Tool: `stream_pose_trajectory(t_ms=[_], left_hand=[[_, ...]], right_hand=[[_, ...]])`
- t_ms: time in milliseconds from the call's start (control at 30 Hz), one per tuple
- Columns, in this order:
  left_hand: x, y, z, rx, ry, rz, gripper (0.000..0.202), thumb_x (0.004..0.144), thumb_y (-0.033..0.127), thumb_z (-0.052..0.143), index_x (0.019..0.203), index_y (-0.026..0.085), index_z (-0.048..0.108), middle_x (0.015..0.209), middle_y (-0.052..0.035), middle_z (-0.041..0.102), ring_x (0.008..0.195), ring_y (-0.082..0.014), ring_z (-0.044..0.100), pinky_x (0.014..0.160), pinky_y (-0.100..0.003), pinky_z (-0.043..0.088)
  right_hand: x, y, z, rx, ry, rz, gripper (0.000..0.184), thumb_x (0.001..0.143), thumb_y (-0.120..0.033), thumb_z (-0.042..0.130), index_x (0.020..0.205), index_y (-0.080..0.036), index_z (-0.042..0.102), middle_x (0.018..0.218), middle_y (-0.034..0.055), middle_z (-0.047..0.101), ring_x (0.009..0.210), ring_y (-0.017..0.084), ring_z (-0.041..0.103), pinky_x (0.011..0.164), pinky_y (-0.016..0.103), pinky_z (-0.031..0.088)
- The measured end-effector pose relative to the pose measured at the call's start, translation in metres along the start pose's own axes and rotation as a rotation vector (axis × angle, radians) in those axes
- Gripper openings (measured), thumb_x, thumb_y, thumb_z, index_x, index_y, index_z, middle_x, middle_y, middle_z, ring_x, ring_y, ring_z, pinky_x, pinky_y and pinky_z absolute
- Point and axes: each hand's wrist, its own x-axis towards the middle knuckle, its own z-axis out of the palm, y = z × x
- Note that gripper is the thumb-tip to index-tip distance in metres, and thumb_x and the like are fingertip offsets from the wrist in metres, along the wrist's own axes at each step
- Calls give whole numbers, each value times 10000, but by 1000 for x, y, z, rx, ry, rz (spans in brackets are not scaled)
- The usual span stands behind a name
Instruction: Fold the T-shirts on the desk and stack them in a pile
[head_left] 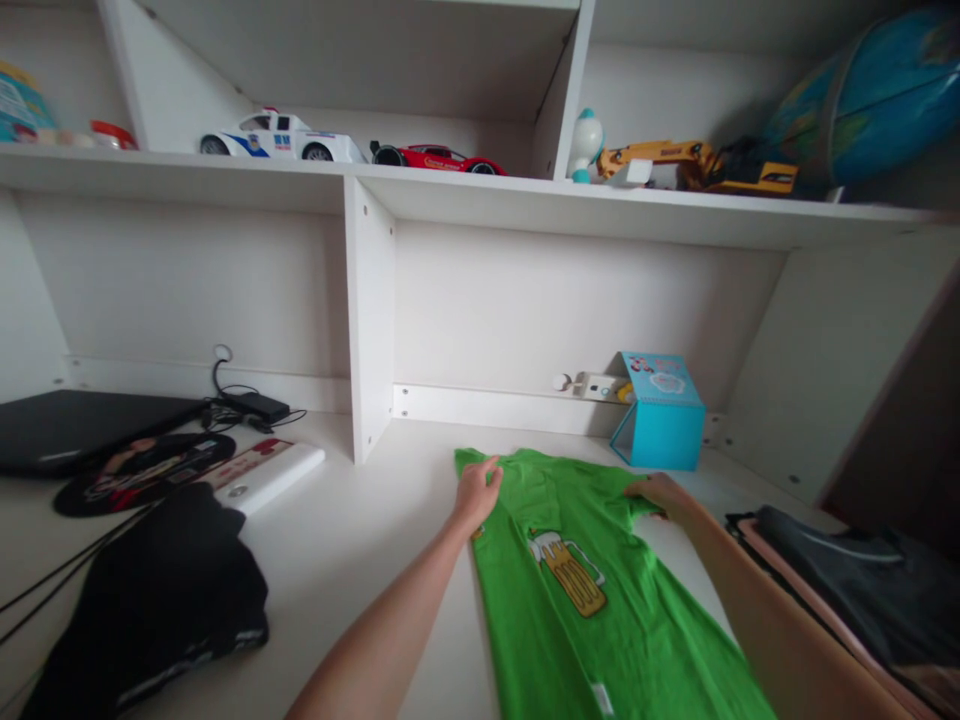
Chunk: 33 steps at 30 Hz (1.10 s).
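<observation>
A green T-shirt (600,610) with a beer-mug print lies spread lengthwise on the white desk (360,540). My left hand (477,492) rests on its far left corner, fingers closed in a pinch on the cloth. My right hand (658,493) presses on the far right edge near the sleeve, fingers curled over the fabric. Both arms reach forward from the bottom of the view.
A blue box (660,412) stands behind the shirt by the back wall. Folded dark clothes (862,590) are stacked at the right. A black garment (157,600), a white power bank (266,472), cables and a laptop (67,425) lie left. Toy cars (277,137) sit on the shelf above.
</observation>
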Motion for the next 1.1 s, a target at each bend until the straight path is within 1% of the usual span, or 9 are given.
stream_pose_trajectory(t_ms=[100,233,333,433,533,667,833,933,1100], left_hand=[[1,1,-2,-54,-1,-32,387,856,336,394,1146,143,564,1099,-81,615,1054,-208,517,926,-328,363],[2,3,-6,-143,-28,-137,449,885,400,305,1176,138,525,950,-69,667,940,-201,576,854,-319,401],[3,4,-8,-182,3,-193,497,900,434,236,1184,128,507,877,-70,678,960,-210,570,862,-320,383],[3,3,-9,-183,16,-211,511,900,446,237,1228,119,452,853,-69,680,977,-212,562,873,-326,369],[3,2,-7,-36,-47,-146,460,880,420,327,1222,140,455,892,-61,671,939,-200,571,826,-305,395],[3,1,-3,142,-76,-56,331,831,347,446,1088,175,563,962,-43,637,934,-185,547,823,-280,387],[11,7,0,252,-145,-41,291,772,376,523,953,176,633,928,-56,627,950,-206,516,855,-294,353],[24,14,1,308,-203,-105,267,728,425,567,812,193,668,843,-56,648,932,-226,529,825,-307,355],[47,32,6,330,-279,-221,109,609,298,683,640,198,654,746,-44,655,911,-263,545,735,-305,372]], right_hand=[[-4,-34,-9,-26,5,-69,32,744,-109,580,760,-120,554,614,-39,560,542,77,537,543,217,449],[-37,-94,0,-13,-16,-357,347,664,-49,570,996,-144,534,830,31,606,757,142,574,712,271,441],[-81,-132,15,18,-190,-577,479,659,-100,588,1113,-217,489,932,11,607,735,116,585,703,245,453],[-119,-142,9,92,-379,-789,457,708,-174,567,1150,-236,469,1052,25,588,782,112,599,698,234,470],[-137,-112,-24,64,-397,-804,323,794,-267,473,1106,-189,500,1060,72,592,810,148,605,712,285,480],[-157,-24,-67,-189,-299,-606,328,795,-404,468,1022,-187,563,1021,89,616,817,193,597,793,357,451],[-201,73,-74,-263,-289,-422,354,777,-418,506,1058,-209,557,910,69,647,788,182,607,727,290,469],[-216,95,-67,-273,-228,-384,348,743,-396,544,1034,-206,559,899,73,656,816,203,621,727,291,472],[-224,87,-60,-267,-126,-396,131,770,-342,479,786,-228,541,729,22,633,650,153,615,580,211,467]])
